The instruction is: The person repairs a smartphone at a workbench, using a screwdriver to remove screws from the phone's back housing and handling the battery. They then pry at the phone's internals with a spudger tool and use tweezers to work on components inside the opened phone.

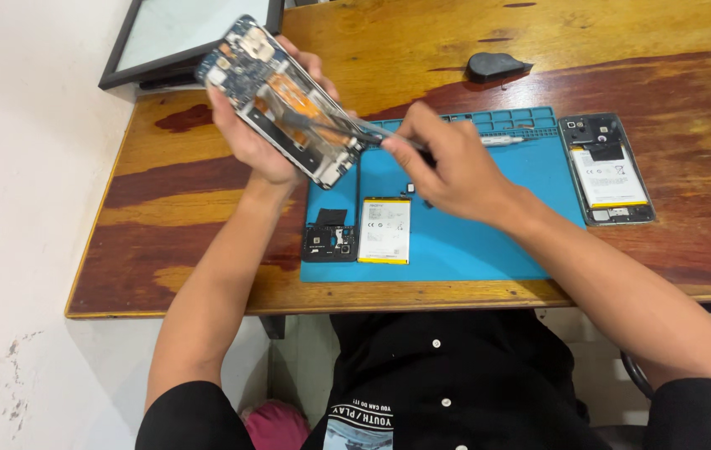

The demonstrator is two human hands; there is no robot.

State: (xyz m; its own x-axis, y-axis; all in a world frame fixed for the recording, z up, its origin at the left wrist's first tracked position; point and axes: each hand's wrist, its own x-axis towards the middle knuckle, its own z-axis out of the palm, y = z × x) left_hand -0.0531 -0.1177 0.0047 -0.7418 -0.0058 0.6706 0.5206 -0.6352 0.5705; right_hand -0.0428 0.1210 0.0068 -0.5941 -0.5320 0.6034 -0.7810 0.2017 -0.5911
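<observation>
My left hand [260,137] holds an opened phone [276,96] up above the table, its circuit board and orange flex cables facing me. My right hand [447,167] grips metal tweezers [347,127] whose tips reach into the lower part of the phone. Below them, on a blue work mat [489,233], lie a white phone battery [385,231] and a black phone cover piece [329,237].
A second opened phone [608,169] with its battery showing lies on the wooden table [664,75] right of the mat. A black pick-shaped tool [495,65] sits farther back. A black-framed panel [180,33] leans off the table's back left corner. A screwdriver [501,141] rests on the mat.
</observation>
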